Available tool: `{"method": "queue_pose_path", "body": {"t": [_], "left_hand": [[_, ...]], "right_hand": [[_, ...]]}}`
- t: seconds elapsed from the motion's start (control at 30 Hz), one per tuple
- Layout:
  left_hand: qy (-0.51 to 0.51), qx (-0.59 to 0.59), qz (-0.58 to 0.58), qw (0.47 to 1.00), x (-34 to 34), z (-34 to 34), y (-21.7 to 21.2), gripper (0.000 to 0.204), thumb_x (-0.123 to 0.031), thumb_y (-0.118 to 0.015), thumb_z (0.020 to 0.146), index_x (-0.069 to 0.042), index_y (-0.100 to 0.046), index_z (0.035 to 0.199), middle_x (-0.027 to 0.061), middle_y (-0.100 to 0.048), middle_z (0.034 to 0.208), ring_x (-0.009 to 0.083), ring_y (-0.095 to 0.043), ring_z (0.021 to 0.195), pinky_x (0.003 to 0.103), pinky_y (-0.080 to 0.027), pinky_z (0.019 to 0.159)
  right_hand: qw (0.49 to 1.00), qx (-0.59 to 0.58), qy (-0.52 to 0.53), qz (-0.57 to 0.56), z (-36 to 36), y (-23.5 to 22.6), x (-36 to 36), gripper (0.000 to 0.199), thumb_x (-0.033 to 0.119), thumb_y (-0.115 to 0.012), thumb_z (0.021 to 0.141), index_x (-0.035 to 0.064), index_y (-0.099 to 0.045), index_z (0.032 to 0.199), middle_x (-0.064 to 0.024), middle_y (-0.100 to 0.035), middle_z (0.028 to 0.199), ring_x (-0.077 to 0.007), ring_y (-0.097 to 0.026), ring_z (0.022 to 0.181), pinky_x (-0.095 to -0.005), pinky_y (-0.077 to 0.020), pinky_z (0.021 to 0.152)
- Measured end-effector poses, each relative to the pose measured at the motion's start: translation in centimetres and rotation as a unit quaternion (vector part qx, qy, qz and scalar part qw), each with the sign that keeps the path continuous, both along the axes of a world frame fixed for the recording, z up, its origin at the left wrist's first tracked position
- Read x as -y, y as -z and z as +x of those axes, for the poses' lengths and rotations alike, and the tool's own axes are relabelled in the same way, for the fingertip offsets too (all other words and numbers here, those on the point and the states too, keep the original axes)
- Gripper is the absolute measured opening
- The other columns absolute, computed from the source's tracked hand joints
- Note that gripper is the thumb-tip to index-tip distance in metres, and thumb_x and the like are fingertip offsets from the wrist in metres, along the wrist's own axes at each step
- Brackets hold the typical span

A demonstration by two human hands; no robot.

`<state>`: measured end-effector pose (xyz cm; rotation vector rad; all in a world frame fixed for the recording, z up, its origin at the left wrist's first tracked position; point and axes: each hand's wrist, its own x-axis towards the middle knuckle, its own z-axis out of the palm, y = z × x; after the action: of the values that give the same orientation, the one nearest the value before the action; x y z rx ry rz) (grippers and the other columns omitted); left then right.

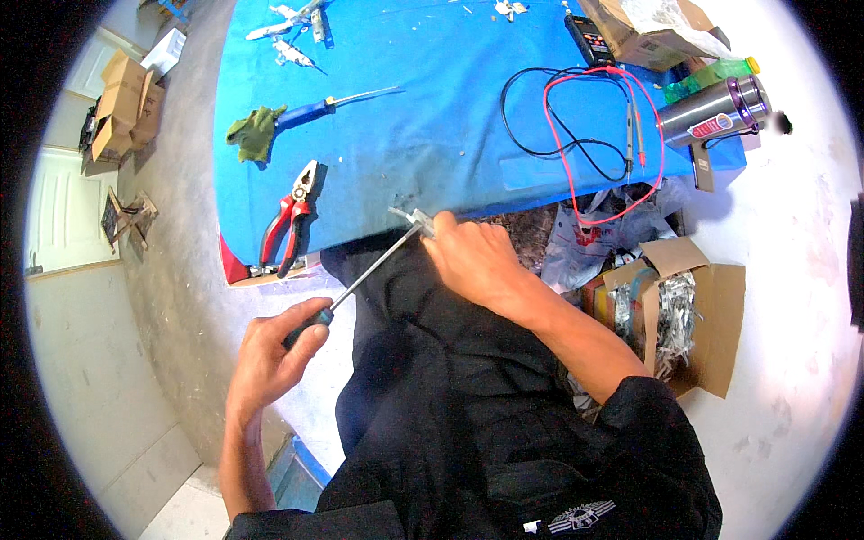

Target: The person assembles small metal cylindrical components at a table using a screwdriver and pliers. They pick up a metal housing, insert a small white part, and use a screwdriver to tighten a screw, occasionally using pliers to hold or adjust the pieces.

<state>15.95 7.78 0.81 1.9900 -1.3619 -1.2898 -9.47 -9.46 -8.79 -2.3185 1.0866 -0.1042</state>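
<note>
My left hand (pixel 274 351) is closed round the dark handle of a screwdriver (pixel 373 268). Its long metal shaft slants up to the right, and the tip meets a small pale part (pixel 420 220). That part is pinched in my right hand (pixel 472 256) at the front edge of the blue-covered table (pixel 378 162); my fingers hide much of it, and its exact kind does not show. Left of my hands lie pliers with red and black handles (pixel 286 225), jaws pointing away. Farther back rests a second screwdriver (pixel 310 112), blue-handled, with a green cloth (pixel 254 135) at its handle end.
Several small pale parts (pixel 292 54) lie at the far left of the table. On the right are a multimeter (pixel 589 40) with red and black leads, a steel flask (pixel 711 112) and a green bottle (pixel 706 81). An open carton (pixel 720 315) of thin pieces stands below.
</note>
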Motion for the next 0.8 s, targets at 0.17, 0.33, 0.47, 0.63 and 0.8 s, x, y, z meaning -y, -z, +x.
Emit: {"method": "queue_pose_path", "body": {"t": [0.17, 0.33, 0.47, 0.63, 0.8], "left_hand": [[0.052, 0.101, -0.074, 0.991, 0.8, -1.5, -2.0, 0.037, -0.011, -0.074, 0.095, -0.001, -0.069, 0.131, 0.0191, -0.073, 0.089, 0.0253, -0.069, 0.071, 0.039, -0.055, 0.07], [0.07, 0.165, -0.062, 0.982, 0.8, -1.6, -2.6, 0.035, -0.009, -0.071, 0.096, -0.004, -0.069, 0.13, 0.0198, -0.074, 0.094, 0.0347, -0.072, 0.075, 0.042, -0.056, 0.07], [0.092, 0.225, -0.047, 0.969, 0.8, -2.4, -2.8, 0.035, -0.009, -0.07, 0.095, -0.008, -0.069, 0.13, 0.0186, -0.072, 0.091, 0.0386, -0.072, 0.077, 0.046, -0.056, 0.069], [0.109, 0.25, -0.111, 0.956, 0.7, -2.4, -2.1, 0.037, -0.012, -0.074, 0.094, -0.011, -0.069, 0.131, 0.0132, -0.067, 0.08, 0.0356, -0.069, 0.068, 0.047, -0.055, 0.063], [0.116, 0.262, -0.076, 0.955, 1.2, -2.8, -2.3, 0.039, -0.011, -0.072, 0.095, -0.01, -0.066, 0.134, 0.016, -0.068, 0.084, 0.0375, -0.069, 0.069, 0.048, -0.055, 0.064]], "right_hand": [[0.998, 0.013, 0.045, 0.035, 0.2, -0.2, -0.1, 0.035, 0.033, -0.065, 0.101, -0.0012, -0.061, 0.095, -0.0293, -0.07, 0.077, -0.0505, -0.07, 0.078, -0.0616, -0.0543, 0.072], [0.983, 0.107, 0.051, 0.142, -0.9, -0.3, 0.6, 0.039, 0.036, -0.066, 0.101, -0.0021, -0.063, 0.093, -0.0298, -0.07, 0.08, -0.0523, -0.068, 0.079, -0.062, -0.0514, 0.071], [0.981, 0.094, 0.041, 0.162, -1.8, 0.4, 0.7, 0.04, 0.037, -0.065, 0.102, -0.0019, -0.064, 0.093, -0.0303, -0.069, 0.083, -0.0533, -0.068, 0.082, -0.0622, -0.05, 0.073], [0.988, 0.068, 0.037, 0.135, -1.8, 0.4, 0.8, 0.042, 0.04, -0.062, 0.104, -0.0002, -0.066, 0.092, -0.0306, -0.07, 0.084, -0.0529, -0.068, 0.084, -0.0629, -0.0503, 0.073], [0.988, 0.067, 0.042, 0.136, -1.5, 0.2, 1.3, 0.044, 0.042, -0.061, 0.104, 0.0006, -0.066, 0.088, -0.0296, -0.07, 0.083, -0.052, -0.068, 0.083, -0.0627, -0.0505, 0.073]]}}
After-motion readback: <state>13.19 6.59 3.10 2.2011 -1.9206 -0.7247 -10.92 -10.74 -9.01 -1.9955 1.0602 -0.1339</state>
